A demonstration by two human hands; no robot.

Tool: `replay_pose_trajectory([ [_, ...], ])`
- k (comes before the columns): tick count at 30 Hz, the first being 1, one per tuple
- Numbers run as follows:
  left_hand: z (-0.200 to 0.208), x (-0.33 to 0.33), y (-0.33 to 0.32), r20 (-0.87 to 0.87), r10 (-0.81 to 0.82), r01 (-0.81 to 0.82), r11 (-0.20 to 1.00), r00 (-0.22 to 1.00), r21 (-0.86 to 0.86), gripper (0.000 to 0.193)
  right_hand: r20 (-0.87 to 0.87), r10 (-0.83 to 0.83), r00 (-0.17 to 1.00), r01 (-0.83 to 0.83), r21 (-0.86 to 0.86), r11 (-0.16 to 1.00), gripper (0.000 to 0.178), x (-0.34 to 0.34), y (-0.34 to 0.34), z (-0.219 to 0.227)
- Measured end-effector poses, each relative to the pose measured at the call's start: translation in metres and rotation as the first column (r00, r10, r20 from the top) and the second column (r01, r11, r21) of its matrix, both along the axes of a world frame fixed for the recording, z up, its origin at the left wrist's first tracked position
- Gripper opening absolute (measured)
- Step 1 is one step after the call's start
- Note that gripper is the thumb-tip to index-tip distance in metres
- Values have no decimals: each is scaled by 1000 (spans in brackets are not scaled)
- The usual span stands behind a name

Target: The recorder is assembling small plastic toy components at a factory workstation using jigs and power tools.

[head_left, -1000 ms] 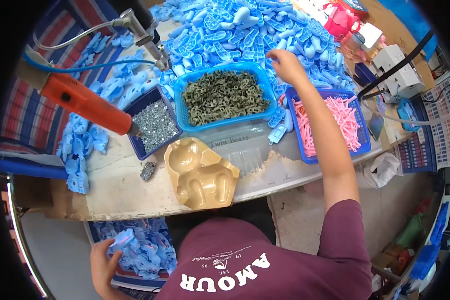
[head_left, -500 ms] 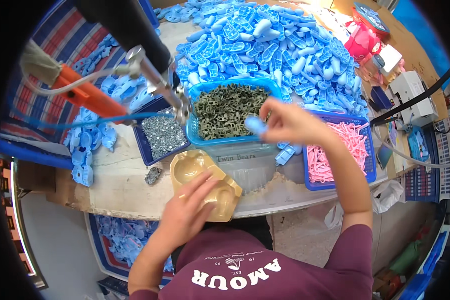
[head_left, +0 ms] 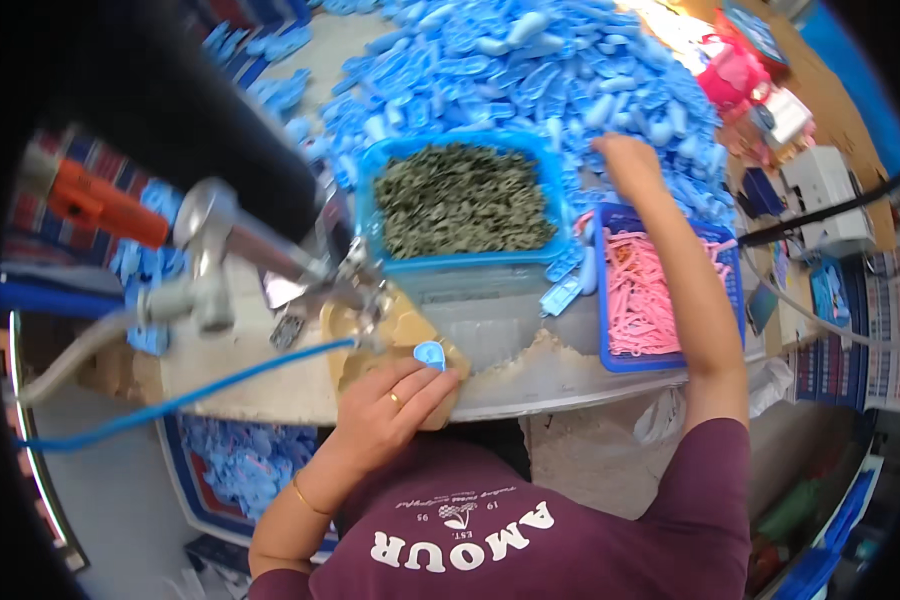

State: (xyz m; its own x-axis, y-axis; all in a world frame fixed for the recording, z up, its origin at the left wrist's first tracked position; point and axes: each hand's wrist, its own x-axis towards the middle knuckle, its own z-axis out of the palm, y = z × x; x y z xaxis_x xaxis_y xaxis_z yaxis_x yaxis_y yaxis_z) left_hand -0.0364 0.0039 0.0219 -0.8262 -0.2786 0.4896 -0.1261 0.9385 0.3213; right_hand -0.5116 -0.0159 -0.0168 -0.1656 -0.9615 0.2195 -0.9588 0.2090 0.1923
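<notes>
Presently: left hand (head_left: 392, 398) over mould (head_left: 408, 322), right hand (head_left: 631, 166) at blue pile (head_left: 535, 75).
Blue piece (head_left: 429, 353) at left hand's fingertips (neither grip discernible).

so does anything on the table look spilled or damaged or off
Yes, two things. A ragged pale patch on the tabletop, between the yellow mould and the blue basket, looks worn or torn. A small grey clump lies loose left of the mould, outside any container, perhaps spilled.

A little blue piece (head_left: 429, 354) with a round end is over a tan block (head_left: 410, 328), below the middle of the frame. A big, messy blue heap (head_left: 530, 75) fills the top middle.
</notes>
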Motion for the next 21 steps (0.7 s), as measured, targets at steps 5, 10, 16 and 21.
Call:
replay_pose_trajectory([
  [5,-2,52,5,58,70,-66,996,996,-61,34,-116,-28,993,49,184,982,23,-4,-11,-3],
  [10,-20,87,5,111,100,-95,994,989,-48,34,-98,34,995,-22,126,992,21,-1,-15,8],
  [16,-45,83,-2,102,-6,-1,998,995,67,34,474,43,879,55,-192,980,31,42,15,63],
  [21,-55,84,-9,67,-74,68,993,995,99,30,930,137,342,-290,-34,956,36,252,58,79],
])
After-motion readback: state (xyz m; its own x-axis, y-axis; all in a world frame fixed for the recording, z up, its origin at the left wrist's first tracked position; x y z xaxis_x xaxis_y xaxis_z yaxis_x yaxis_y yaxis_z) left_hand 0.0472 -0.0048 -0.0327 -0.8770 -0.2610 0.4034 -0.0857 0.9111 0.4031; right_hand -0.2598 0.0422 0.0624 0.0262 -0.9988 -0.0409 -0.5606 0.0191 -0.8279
